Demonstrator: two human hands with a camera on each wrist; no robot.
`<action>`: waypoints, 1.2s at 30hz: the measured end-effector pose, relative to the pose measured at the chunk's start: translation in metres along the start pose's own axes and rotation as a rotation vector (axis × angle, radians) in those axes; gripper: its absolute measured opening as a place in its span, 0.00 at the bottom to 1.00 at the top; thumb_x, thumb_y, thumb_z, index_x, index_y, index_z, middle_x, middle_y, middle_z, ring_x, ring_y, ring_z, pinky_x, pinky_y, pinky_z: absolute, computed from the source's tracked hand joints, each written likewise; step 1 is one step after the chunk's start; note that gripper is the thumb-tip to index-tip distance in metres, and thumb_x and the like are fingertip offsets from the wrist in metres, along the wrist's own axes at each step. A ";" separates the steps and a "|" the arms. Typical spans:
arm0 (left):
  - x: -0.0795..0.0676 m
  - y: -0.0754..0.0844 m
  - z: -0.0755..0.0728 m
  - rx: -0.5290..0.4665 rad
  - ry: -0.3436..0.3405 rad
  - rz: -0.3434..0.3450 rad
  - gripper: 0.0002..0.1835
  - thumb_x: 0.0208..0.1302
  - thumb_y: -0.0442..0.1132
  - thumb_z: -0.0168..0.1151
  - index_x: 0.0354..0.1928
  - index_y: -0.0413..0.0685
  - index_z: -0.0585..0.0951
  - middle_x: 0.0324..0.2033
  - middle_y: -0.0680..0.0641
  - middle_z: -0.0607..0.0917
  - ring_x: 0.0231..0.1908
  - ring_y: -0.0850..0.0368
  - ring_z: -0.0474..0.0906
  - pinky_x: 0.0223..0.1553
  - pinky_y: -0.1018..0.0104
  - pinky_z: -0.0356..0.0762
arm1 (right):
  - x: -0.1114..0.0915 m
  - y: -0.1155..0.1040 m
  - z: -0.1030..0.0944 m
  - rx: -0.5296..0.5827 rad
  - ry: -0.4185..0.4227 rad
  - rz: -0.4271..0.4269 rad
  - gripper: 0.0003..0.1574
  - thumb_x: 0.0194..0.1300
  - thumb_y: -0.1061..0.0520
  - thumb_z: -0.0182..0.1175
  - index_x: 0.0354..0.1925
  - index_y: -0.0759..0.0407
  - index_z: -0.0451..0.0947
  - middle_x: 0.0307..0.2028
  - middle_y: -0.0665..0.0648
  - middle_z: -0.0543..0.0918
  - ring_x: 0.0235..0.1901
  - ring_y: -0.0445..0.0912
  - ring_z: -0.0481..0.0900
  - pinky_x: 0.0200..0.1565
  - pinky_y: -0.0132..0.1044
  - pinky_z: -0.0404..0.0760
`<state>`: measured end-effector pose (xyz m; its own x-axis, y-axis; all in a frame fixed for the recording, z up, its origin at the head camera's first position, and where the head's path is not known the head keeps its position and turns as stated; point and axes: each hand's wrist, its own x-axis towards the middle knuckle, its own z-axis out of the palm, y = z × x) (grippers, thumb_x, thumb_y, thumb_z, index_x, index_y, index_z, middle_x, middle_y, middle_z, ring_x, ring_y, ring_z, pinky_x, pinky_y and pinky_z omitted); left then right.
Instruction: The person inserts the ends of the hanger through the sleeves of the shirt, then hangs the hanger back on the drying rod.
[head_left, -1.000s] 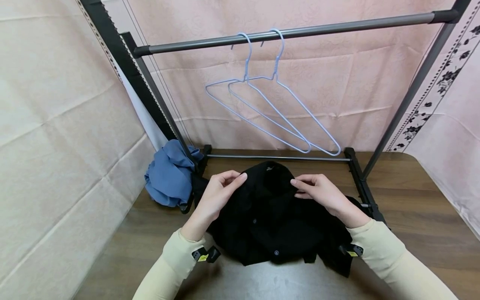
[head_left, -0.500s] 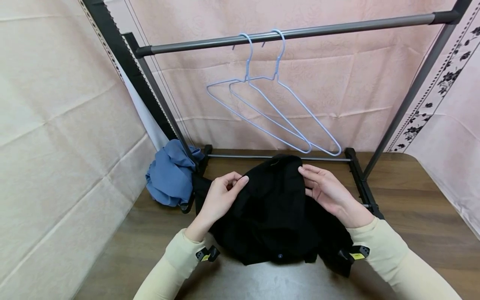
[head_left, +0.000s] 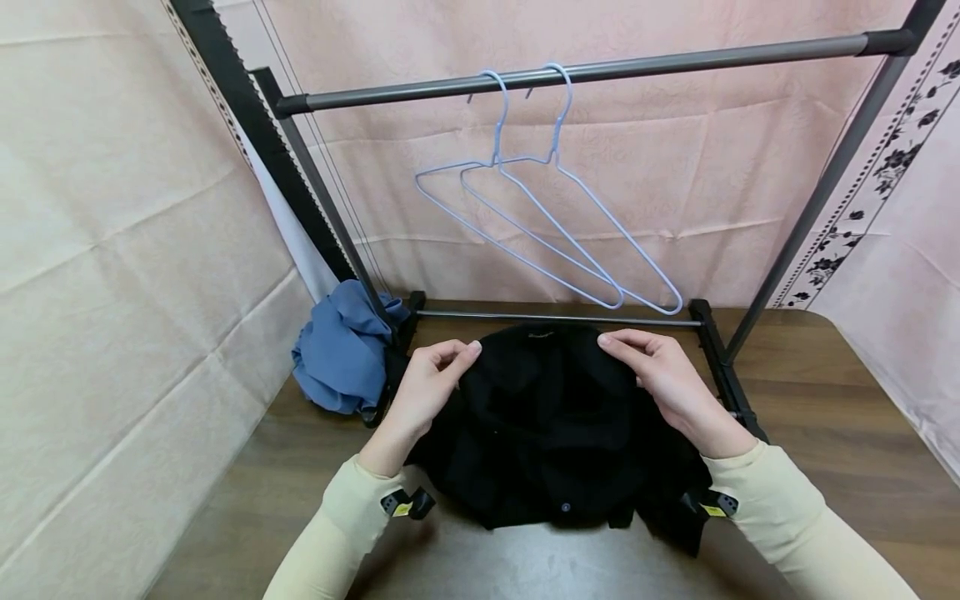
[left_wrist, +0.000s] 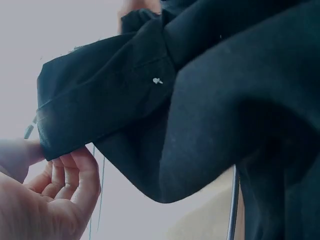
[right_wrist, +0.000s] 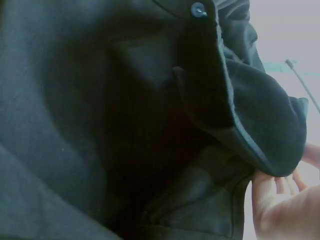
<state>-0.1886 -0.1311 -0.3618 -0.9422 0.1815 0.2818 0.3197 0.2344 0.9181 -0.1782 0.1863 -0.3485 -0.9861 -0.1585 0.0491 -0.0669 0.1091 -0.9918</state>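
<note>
A black button-up shirt (head_left: 547, 442) lies bunched on the table in front of me, with its collar raised toward the rack. At the collar's left end my left hand (head_left: 423, 383) pinches the cloth between thumb and fingers. My right hand (head_left: 667, 383) pinches the opposite end, so the collar is stretched between both. In the left wrist view the folded collar (left_wrist: 100, 95) runs out to the fingertips. Dark cloth fills most of the right wrist view, where a button (right_wrist: 198, 9) shows on the shirt's front edge. The sleeves are mostly hidden in the folds.
Two light-blue wire hangers (head_left: 525, 200) hang on the rack's bar (head_left: 690, 62) behind the shirt. A crumpled blue garment (head_left: 341, 350) sits by the rack's left foot. Pale cloth (head_left: 135, 250) walls in the left side; the wooden tabletop (head_left: 810, 400) extends to the right.
My hands have moved apart, spreading the collar wider, with the right hand shifting rightward along it. The collar's inside now faces me, and an upper button is covered. The hangers have stayed put.
</note>
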 end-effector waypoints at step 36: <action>-0.011 0.016 -0.006 0.125 0.043 0.144 0.11 0.71 0.47 0.65 0.42 0.51 0.90 0.26 0.52 0.83 0.25 0.58 0.71 0.27 0.67 0.67 | 0.001 0.017 -0.003 -0.193 -0.072 -0.110 0.22 0.74 0.50 0.60 0.54 0.66 0.81 0.42 0.57 0.85 0.34 0.47 0.82 0.38 0.38 0.83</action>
<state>-0.1732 -0.1347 -0.3485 -0.8883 0.1815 0.4219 0.4591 0.3265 0.8262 -0.1813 0.1908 -0.3650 -0.9585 -0.2484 0.1399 -0.2076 0.2720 -0.9396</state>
